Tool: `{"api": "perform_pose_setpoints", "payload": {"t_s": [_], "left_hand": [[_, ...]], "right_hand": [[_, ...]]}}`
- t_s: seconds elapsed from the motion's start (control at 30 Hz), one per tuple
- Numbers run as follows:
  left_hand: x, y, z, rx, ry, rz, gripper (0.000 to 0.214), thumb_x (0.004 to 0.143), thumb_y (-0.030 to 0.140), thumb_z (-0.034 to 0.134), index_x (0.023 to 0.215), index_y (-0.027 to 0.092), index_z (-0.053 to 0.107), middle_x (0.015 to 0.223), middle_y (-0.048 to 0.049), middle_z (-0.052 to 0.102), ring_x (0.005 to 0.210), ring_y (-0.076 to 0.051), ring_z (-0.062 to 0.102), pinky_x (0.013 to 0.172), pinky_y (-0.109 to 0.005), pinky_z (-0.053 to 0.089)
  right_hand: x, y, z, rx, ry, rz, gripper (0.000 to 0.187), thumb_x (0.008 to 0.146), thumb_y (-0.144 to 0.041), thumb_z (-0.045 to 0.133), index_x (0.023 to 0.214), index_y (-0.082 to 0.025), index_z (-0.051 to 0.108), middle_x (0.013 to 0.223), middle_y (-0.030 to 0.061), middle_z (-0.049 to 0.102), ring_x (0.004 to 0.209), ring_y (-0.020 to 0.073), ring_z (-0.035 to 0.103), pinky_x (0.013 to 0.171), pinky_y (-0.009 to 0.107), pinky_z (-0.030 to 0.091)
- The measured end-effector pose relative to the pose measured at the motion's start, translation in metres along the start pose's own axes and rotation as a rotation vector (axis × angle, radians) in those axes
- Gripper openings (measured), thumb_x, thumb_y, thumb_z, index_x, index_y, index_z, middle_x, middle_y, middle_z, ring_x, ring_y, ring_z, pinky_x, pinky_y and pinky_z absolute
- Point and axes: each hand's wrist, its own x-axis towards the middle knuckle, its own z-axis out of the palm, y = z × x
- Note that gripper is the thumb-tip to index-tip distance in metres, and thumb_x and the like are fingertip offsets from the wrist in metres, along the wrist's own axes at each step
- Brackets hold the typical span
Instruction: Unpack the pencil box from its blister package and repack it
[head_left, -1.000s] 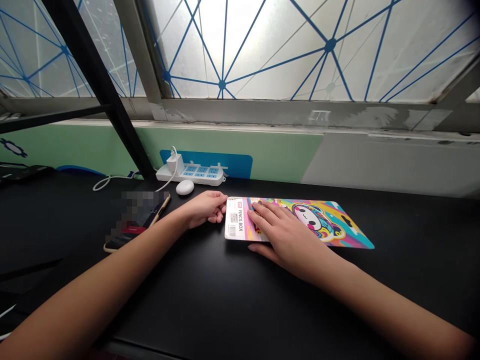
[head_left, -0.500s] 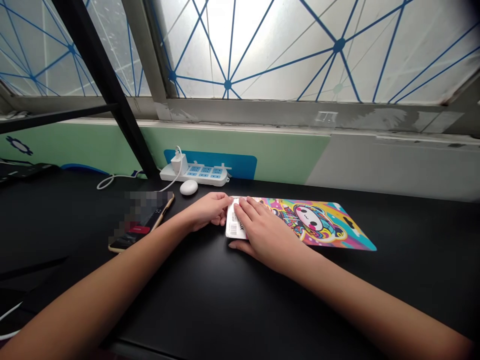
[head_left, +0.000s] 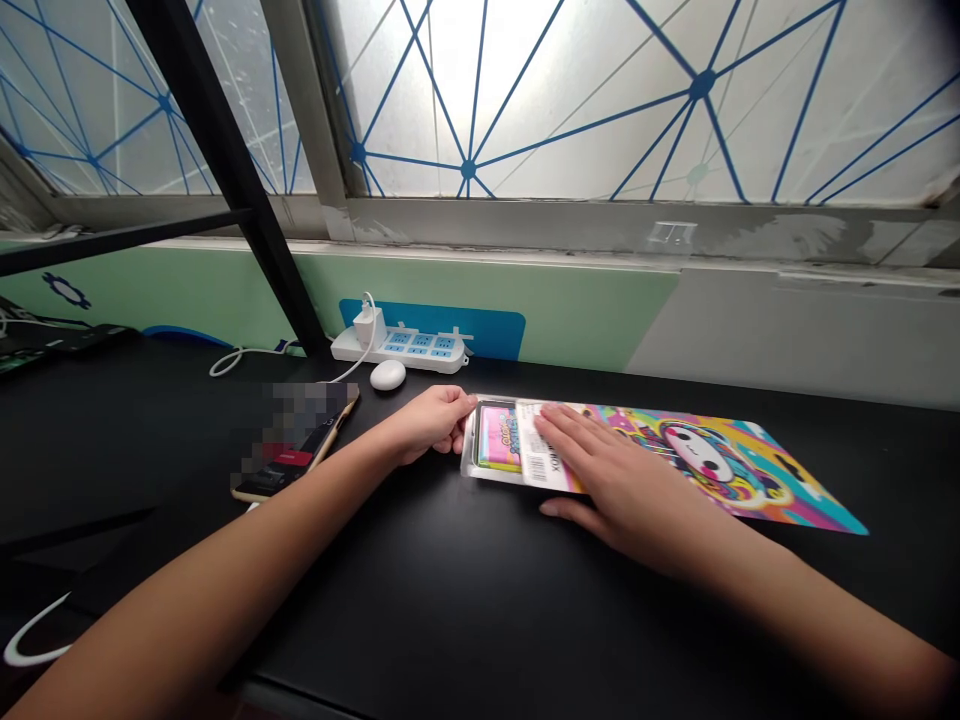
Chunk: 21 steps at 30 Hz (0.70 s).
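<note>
A colourful pencil-box card sleeve (head_left: 750, 465) with a cartoon face lies on the black desk (head_left: 465, 610). It has slid partly off to the right, baring a clear plastic pack (head_left: 491, 450) with a pink and yellow box inside. My left hand (head_left: 435, 420) pinches the left end of that pack with curled fingers. My right hand (head_left: 622, 480) lies flat, fingers stretched, on the sleeve near its white barcode label (head_left: 541, 466).
A phone (head_left: 300, 455) lies left of my left hand. Behind it are a white power strip (head_left: 409, 345) with a charger and cable, and a small white oval case (head_left: 388, 374). A black diagonal post (head_left: 225, 170) and the window wall stand at the back.
My right hand first slid left onto the label, then drew the card sleeve to the right, uncovering the clear pack's left end. My left hand stayed at that end.
</note>
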Motion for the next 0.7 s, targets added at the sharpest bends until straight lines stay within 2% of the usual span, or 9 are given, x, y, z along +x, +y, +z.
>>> {"api": "perform_pose_setpoints", "payload": {"t_s": [0.17, 0.3, 0.43, 0.57, 0.7], "left_hand": [[0.000, 0.004, 0.002, 0.032, 0.020, -0.010, 0.036, 0.110, 0.030, 0.041, 0.076, 0.019, 0.046, 0.057, 0.0045, 0.051, 0.041, -0.006, 0.047, 0.038, -0.015, 0.022], [0.000, 0.006, 0.004, 0.097, 0.055, 0.003, 0.036, 0.109, 0.029, 0.042, 0.075, 0.020, 0.044, 0.056, 0.0066, 0.046, 0.039, -0.006, 0.044, 0.037, -0.016, 0.024], [-0.004, 0.007, 0.000, 0.222, 0.090, 0.022, 0.033, 0.107, 0.030, 0.046, 0.075, 0.021, 0.045, 0.054, 0.0060, 0.049, 0.039, -0.009, 0.047, 0.038, -0.017, 0.029], [-0.008, 0.006, -0.012, 0.387, 0.130, 0.069, 0.032, 0.103, 0.034, 0.051, 0.073, 0.022, 0.047, 0.050, 0.0040, 0.051, 0.041, -0.012, 0.049, 0.041, -0.021, 0.034], [-0.007, 0.004, -0.021, 0.557, 0.260, 0.190, 0.028, 0.099, 0.037, 0.057, 0.075, 0.022, 0.052, 0.061, -0.0005, 0.059, 0.055, -0.018, 0.058, 0.052, -0.026, 0.042]], "right_hand": [[-0.062, 0.050, 0.000, -0.104, 0.073, 0.003, 0.070, 0.103, -0.026, 0.044, 0.168, -0.025, 0.017, 0.162, 0.0121, 0.045, 0.143, 0.0328, 0.051, 0.108, 0.052, 0.053], [-0.094, 0.064, -0.005, -0.171, 0.081, 0.012, 0.072, 0.105, -0.028, 0.042, 0.168, -0.028, 0.008, 0.161, 0.0098, 0.045, 0.140, 0.0339, 0.053, 0.102, 0.051, 0.059], [-0.108, 0.063, -0.007, -0.218, 0.086, -0.001, 0.072, 0.104, -0.023, 0.039, 0.168, -0.028, 0.007, 0.160, 0.0096, 0.048, 0.139, 0.0319, 0.055, 0.100, 0.049, 0.060], [-0.116, 0.066, -0.004, -0.229, 0.125, -0.014, 0.070, 0.103, -0.022, 0.041, 0.168, -0.025, 0.014, 0.158, 0.0100, 0.051, 0.136, 0.0329, 0.059, 0.098, 0.049, 0.060], [-0.109, 0.064, -0.002, -0.222, 0.186, -0.032, 0.070, 0.103, -0.024, 0.044, 0.168, -0.024, 0.017, 0.157, 0.0114, 0.052, 0.135, 0.0340, 0.060, 0.099, 0.049, 0.059]]}}
